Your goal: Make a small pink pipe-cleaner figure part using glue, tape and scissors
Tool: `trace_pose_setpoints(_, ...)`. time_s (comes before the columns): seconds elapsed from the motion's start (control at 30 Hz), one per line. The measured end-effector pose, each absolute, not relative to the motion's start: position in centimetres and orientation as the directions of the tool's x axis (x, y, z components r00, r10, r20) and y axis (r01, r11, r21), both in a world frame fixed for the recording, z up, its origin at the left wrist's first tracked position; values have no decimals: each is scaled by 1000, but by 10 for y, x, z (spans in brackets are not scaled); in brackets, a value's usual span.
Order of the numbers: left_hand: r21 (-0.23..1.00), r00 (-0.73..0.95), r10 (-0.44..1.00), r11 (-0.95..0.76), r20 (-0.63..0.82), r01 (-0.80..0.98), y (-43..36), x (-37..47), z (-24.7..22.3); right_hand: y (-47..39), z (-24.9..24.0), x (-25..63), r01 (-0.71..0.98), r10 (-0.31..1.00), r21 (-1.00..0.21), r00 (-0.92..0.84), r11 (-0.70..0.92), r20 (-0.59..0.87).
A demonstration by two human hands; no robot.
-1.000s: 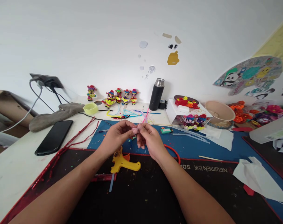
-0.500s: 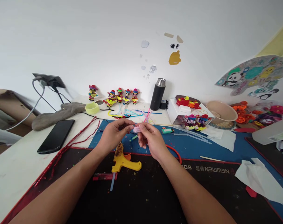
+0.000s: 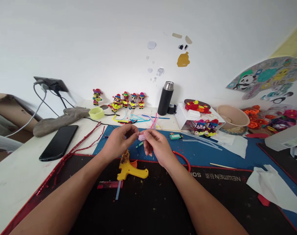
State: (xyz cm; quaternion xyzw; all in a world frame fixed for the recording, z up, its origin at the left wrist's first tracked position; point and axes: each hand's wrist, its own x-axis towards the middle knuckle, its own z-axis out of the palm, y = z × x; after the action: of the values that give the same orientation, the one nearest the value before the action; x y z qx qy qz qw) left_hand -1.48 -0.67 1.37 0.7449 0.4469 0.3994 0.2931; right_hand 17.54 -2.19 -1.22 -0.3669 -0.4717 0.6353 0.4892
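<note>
A small pale pink, fuzzy piece point(image 3: 141, 137), which looks like bent pipe cleaner, is pinched between both hands above the blue mat. My left hand point(image 3: 120, 140) has thumb and forefinger closed at its left end. On its right side, my right hand point(image 3: 157, 143) grips it between thumb and fingers, which partly cover it. Just below the hands lies a yellow glue gun point(image 3: 132, 172) with a clear glue stick point(image 3: 118, 191) poking out. Beside it is a red, pen-like item point(image 3: 106, 185). A pale green stick point(image 3: 140, 144) shows between the hands.
Several pipe-cleaner figures point(image 3: 117, 102) stand along the wall. A black thermos point(image 3: 165, 98), a white box point(image 3: 184, 117) and a beige bowl point(image 3: 233, 117) are behind. At left are a phone point(image 3: 58, 143), red tinsel stems point(image 3: 72, 152) and a yellow tape roll point(image 3: 96, 113).
Both hands still pinch the pink piece. The right hand and the piece have shifted slightly left, and the fingers have moved a little around it.
</note>
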Motion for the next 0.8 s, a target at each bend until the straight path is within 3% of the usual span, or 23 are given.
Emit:
trace_pose_setpoints(0.3, 729, 319, 895, -440, 310, 524, -6, -12, 9, -23, -8, 177, -362, 976, -928, -217, -92, -12)
trace_pose_setpoints(0.6, 777, 177, 944, -328, 277, 537, -2, -20, 10, -23, -7, 176, -355, 976, -928, -213, -117, -42)
trace_pose_setpoints(0.8, 706, 156, 942, -327, 297, 628, 3, -22, 6, -24, -7, 176, -345, 978, -931, -204, -121, -51)
